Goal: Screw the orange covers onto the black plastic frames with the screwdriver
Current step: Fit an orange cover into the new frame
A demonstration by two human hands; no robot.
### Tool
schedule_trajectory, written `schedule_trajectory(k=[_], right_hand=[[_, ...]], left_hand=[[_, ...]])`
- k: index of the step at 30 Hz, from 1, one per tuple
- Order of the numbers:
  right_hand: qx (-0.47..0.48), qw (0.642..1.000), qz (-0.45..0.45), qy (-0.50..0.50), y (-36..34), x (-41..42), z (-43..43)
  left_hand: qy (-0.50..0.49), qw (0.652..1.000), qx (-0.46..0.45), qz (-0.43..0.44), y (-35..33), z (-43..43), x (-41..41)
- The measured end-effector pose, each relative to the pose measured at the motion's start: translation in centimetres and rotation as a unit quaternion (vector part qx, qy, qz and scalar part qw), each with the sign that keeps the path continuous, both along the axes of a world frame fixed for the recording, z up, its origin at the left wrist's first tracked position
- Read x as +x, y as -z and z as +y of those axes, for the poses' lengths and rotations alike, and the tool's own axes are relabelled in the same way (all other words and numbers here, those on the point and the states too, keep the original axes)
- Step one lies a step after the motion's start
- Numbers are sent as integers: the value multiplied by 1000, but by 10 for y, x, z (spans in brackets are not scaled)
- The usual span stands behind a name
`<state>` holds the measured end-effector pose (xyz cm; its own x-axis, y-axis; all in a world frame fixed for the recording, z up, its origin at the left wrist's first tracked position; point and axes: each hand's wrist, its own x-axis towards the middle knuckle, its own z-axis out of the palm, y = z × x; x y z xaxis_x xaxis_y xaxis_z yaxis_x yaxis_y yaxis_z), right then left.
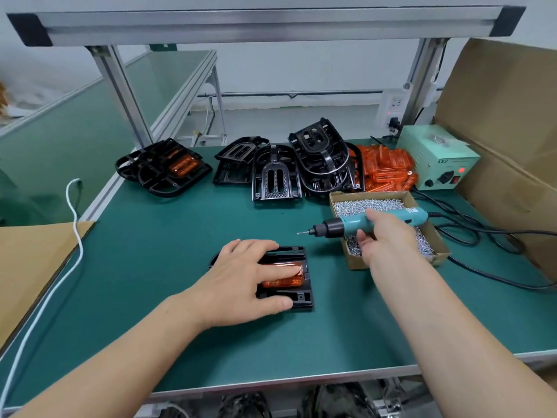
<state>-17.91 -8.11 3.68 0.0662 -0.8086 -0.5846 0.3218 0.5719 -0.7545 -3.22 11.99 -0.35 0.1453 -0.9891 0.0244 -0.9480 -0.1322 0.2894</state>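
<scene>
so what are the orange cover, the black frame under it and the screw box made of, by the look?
Orange cover: translucent glossy plastic; light shows through it. Black frame: opaque moulded plastic, slight sheen, ribbed. Screw box: matte brown cardboard. Screws in it: bright silver metal, probably plated steel.

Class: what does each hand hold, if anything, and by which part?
The right hand grips the screwdriver by its teal body, behind the black collar. The left hand holds nothing; its fingers press the orange cover on the black frame.
</scene>
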Motion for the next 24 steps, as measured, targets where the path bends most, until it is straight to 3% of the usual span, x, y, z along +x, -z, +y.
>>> schedule_trajectory(k=[4, 16, 24], right_hand=[[-18, 1000, -7, 17, 3, -1, -2], [-64, 970, -231, 35, -17, -1, -11], [-83, 961, -262, -6, -10, -4, -16]], left_hand=[[-59, 993, -47, 92, -1, -17, -3], [-115, 983, -68, 123, -1, -30, -14], [-102, 990, -23, 97, -9, -38, -20]])
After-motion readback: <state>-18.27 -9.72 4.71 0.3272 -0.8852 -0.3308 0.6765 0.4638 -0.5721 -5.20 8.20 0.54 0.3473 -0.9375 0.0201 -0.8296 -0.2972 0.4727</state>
